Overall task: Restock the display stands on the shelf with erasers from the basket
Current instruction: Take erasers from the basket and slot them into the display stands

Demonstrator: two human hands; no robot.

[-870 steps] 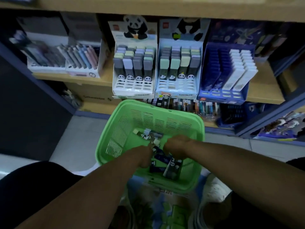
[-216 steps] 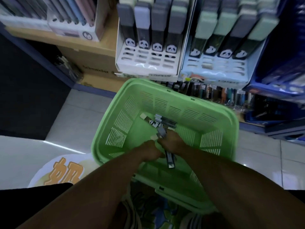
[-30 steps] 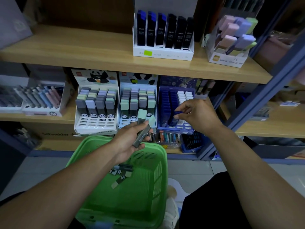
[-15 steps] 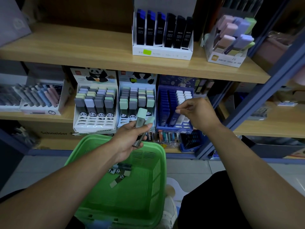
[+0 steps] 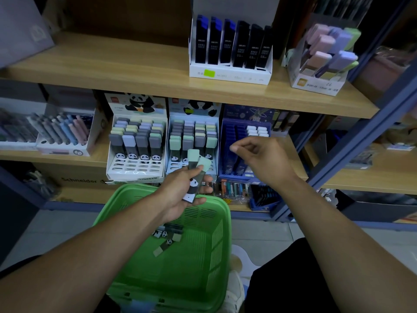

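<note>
Left hand [image 5: 180, 195] clamps two erasers [image 5: 195, 171]; right hand [image 5: 259, 159] hovers loosely curled, holding nothing. Likely light, stiff sticks (smooth sleeves may slip): pinch mid-sleeve, not the soft tip.

Dim, cool-toned interior exposure. Brightest on the upper shelf board [image 5: 135, 64] and the white display box [image 5: 230, 74]; deep shadow under the shelf and in the left corner. Strong wide-angle bowing at frame edges. Soft focus throughout; loose erasers [image 5: 168, 237] inside the green basket [image 5: 216, 245] slightly blurred. No glare.
</note>
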